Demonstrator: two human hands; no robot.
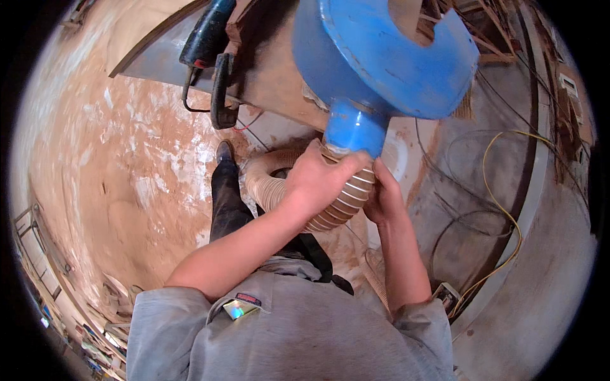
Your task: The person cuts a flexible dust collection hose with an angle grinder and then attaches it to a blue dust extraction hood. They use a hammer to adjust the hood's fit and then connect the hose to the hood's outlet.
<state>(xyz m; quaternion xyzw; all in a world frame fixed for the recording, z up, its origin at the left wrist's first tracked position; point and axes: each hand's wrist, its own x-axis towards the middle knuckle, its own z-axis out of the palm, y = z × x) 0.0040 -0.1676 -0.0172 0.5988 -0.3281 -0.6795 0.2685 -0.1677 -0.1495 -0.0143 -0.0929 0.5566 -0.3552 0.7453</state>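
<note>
A ribbed, tan flexible hose (340, 206) curves up to the round outlet pipe (354, 127) of a blue metal housing (381, 63). Its end meets the pipe's lower rim. My left hand (319, 176) grips the hose end from the left and over the top, thumb pointing to the right along the joint. From the right side my right hand (386, 193) wraps the same hose end, its fingers partly hidden behind the ribs. How far the hose overlaps the pipe is covered by my hands.
Beyond my left hand, a dark power tool (206, 35) lies on a board with a black clamp (223, 92) at its edge. A yellow cable (518, 235) and dark cables loop over the floor at right. Sawdust covers the floor (127, 165) at left.
</note>
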